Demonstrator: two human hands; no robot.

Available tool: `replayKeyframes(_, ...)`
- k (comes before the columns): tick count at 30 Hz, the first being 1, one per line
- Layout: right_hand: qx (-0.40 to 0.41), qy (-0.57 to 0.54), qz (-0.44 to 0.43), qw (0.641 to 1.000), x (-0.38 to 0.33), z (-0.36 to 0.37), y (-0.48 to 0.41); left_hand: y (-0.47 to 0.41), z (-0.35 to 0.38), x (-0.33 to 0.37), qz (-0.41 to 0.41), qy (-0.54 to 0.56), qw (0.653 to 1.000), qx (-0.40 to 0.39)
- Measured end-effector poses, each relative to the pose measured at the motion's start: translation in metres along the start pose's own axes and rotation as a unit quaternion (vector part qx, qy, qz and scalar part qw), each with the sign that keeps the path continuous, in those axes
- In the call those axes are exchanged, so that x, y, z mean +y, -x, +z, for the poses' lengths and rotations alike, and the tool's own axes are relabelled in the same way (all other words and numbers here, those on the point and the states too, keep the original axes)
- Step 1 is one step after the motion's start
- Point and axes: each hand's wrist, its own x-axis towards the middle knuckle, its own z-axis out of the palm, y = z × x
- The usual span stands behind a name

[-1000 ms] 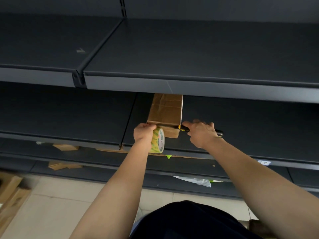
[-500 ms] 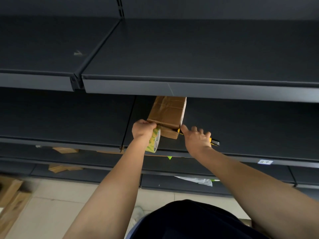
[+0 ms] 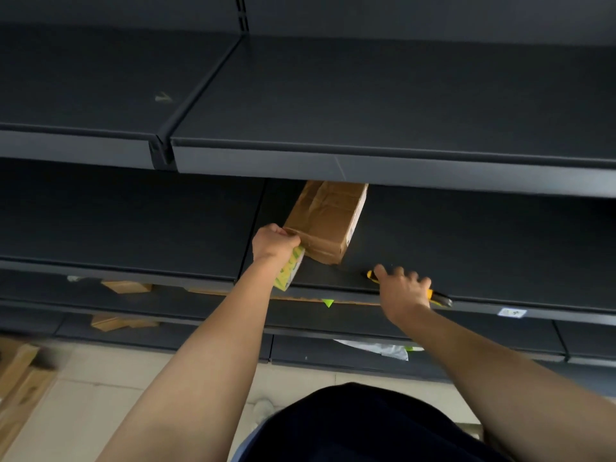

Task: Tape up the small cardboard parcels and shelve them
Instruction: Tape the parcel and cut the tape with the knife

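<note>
A small brown cardboard parcel (image 3: 328,221), taped over, lies on the middle dark shelf (image 3: 466,235), its far end hidden under the shelf above. My left hand (image 3: 274,242) is closed on a yellow-green tape roll (image 3: 289,271) and presses against the parcel's near left corner. My right hand (image 3: 401,288) is off the parcel, to its lower right, fingers spread over a yellow and black utility knife (image 3: 440,297) that lies along the shelf's front edge.
The upper shelf (image 3: 366,161) overhangs the parcel. Flat cardboard pieces (image 3: 126,285) lie on the lower shelves at left, and a white plastic bag (image 3: 376,349) lower down. Folded cartons (image 3: 20,378) lean on the tiled floor at far left.
My right hand has left the parcel's front edge and moved right and down with the knife to the shelf front, fingers spreading. The parcel sits further back on the shelf.
</note>
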Motion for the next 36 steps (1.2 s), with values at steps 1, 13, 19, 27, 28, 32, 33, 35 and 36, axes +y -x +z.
replayKeyframes(1,0.002,-0.006,-0.001,1.000,0.003,0.001,0.002,0.000,0.001,-0.001,0.002,0.002,1.000,-0.005)
replayKeyframes(13,0.070,0.057,0.079,0.993,0.016,-0.002,-0.026,0.005,0.004,-0.006,-0.033,0.095,0.994,-0.044)
replayKeyframes(19,0.053,0.014,0.063,0.997,0.013,0.007,-0.035,0.012,0.004,-0.006,-0.052,0.121,0.990,-0.055)
replayKeyframes(27,0.263,-0.293,-0.116,0.912,-0.050,-0.044,-0.033,0.010,0.005,-0.006,-0.051,0.110,0.992,-0.042)
replayKeyframes(28,0.224,-0.268,-0.161,0.923,-0.058,-0.048,-0.036,0.010,0.005,-0.006,-0.047,0.104,0.993,-0.038)
replayKeyframes(32,0.133,-0.196,-0.192,0.952,-0.068,-0.042,-0.051,0.005,0.001,-0.006,-0.033,0.073,0.996,-0.031)
replayKeyframes(33,0.139,-0.195,-0.193,0.951,-0.068,-0.039,-0.052,0.004,0.000,-0.006,-0.032,0.063,0.997,-0.034)
replayKeyframes(35,0.145,-0.198,-0.195,0.950,-0.067,-0.034,-0.054,0.002,-0.003,-0.004,-0.027,0.030,0.998,-0.038)
replayKeyframes(36,0.146,-0.201,-0.193,0.949,-0.067,-0.033,-0.055,0.000,-0.006,-0.004,-0.022,0.010,0.999,-0.037)
